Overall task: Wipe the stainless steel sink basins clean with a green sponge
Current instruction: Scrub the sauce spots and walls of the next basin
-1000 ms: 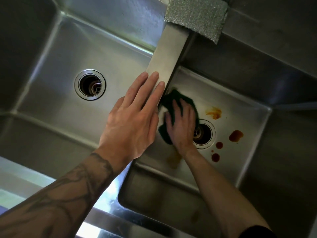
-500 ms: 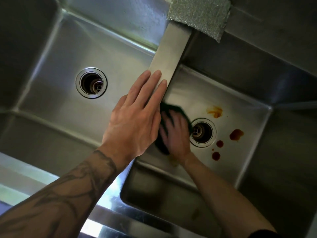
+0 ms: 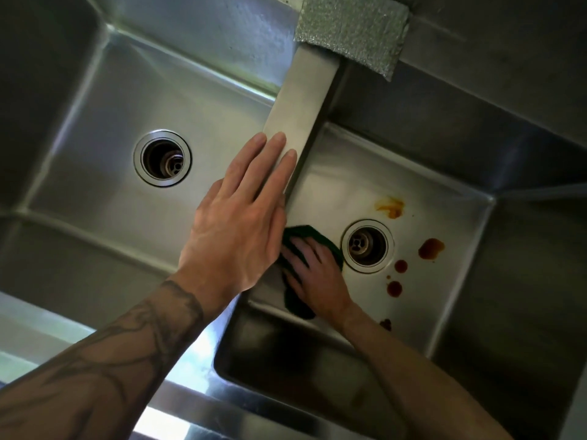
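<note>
Pressing the green sponge onto the right basin floor.

At left sits the left basin with its drain. Mid-frame, my left hand lies flat on the divider, fingers straight and together, holding nothing. Just right, lower centre, my right hand spreads flat fingers on the sponge beside the right drain. Orange stain and brown stains lie further right.

Single head view; looks steeply down, close over double sink.
</note>
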A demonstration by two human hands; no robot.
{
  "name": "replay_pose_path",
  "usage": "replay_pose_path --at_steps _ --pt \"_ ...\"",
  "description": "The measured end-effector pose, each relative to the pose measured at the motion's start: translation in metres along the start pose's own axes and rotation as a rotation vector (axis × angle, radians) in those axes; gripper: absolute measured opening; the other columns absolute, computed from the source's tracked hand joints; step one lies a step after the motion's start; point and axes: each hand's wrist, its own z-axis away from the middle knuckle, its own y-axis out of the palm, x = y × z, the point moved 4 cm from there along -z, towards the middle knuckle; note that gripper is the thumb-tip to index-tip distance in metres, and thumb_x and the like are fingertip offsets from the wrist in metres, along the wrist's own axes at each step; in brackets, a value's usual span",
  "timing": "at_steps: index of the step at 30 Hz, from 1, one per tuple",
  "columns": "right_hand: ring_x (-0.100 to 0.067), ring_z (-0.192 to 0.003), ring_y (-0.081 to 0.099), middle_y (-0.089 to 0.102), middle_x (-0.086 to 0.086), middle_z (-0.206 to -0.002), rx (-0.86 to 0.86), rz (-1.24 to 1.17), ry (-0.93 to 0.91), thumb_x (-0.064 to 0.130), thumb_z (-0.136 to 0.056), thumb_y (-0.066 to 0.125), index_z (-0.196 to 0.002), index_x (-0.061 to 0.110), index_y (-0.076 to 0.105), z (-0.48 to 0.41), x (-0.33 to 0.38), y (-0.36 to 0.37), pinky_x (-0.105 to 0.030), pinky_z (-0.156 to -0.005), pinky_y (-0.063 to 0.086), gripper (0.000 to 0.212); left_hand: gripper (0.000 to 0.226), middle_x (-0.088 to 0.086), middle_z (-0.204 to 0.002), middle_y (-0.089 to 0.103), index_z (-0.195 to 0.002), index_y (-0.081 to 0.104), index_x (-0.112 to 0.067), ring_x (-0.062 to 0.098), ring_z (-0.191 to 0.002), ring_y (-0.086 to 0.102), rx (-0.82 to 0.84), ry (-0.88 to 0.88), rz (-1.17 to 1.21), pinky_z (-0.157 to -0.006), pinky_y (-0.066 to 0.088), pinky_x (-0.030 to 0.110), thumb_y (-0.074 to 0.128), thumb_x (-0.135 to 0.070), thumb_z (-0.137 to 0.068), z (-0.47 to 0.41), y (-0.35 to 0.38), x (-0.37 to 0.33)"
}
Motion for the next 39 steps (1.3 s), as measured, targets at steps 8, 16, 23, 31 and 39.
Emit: replay_pose_path --at_steps 8,16,23,31,39 --pt "-0.034 -0.141 0.043 0.049 -0.016 -0.151 -0.318 0.02 0.665 0.034 -0.109 0.048 -0.147 0.01 0.054 -0.081 -0.06 -0.032 -0.048 -0.121 0.034 0.045 0.052 0.012 -0.171 0.033 -0.16 0.041 -0.005 0.029 -0.161 0.026 -0.014 0.008 -0.02 -0.114 0.047 0.055 0.04 -0.017 -0.109 0.0 0.0 0.0" --pt "-0.035 -0.139 0.047 0.049 -0.017 -0.152 -0.099 0.02 0.226 0.031 -0.107 0.052 -0.148 0.011 0.053 -0.039 -0.068 -0.022 -0.049 -0.122 0.034 0.046 0.052 0.012 -0.171 0.035 -0.16 0.043 -0.005 0.029 -0.161 0.028 -0.03 0.004 -0.001 -0.112 0.048 0.056 0.04 -0.016 -0.109 0.0 -0.001 0.001" --pt "-0.037 -0.14 0.046 0.05 -0.019 -0.152 -0.179 0.012 0.342 0.033 -0.108 0.047 -0.149 0.009 0.053 -0.053 -0.029 -0.01 -0.049 -0.122 0.033 0.048 0.052 0.013 -0.17 0.035 -0.16 0.043 -0.004 0.03 -0.161 0.028 -0.025 0.004 -0.002 -0.112 0.048 0.056 0.039 -0.017 -0.11 0.0 -0.001 0.001" --pt "-0.036 -0.135 0.051 0.051 -0.016 -0.15 -0.07 -0.019 0.096 0.026 -0.103 0.06 -0.147 0.011 0.054 -0.028 -0.046 -0.01 -0.052 -0.114 0.042 0.047 0.051 0.014 -0.17 0.036 -0.159 0.043 -0.003 0.032 -0.16 0.029 -0.035 0.008 0.002 -0.114 0.047 0.056 0.039 -0.017 -0.11 0.0 -0.001 0.0" --pt "-0.038 -0.136 0.048 0.051 -0.016 -0.152 0.009 -0.058 -0.045 0.031 -0.104 0.055 -0.148 0.011 0.054 0.011 -0.005 0.009 -0.051 -0.115 0.04 0.049 0.054 0.013 -0.172 0.031 -0.162 0.039 -0.004 0.03 -0.162 0.023 0.002 0.002 -0.026 -0.117 0.045 0.055 0.037 -0.018 -0.109 0.001 0.001 0.001"
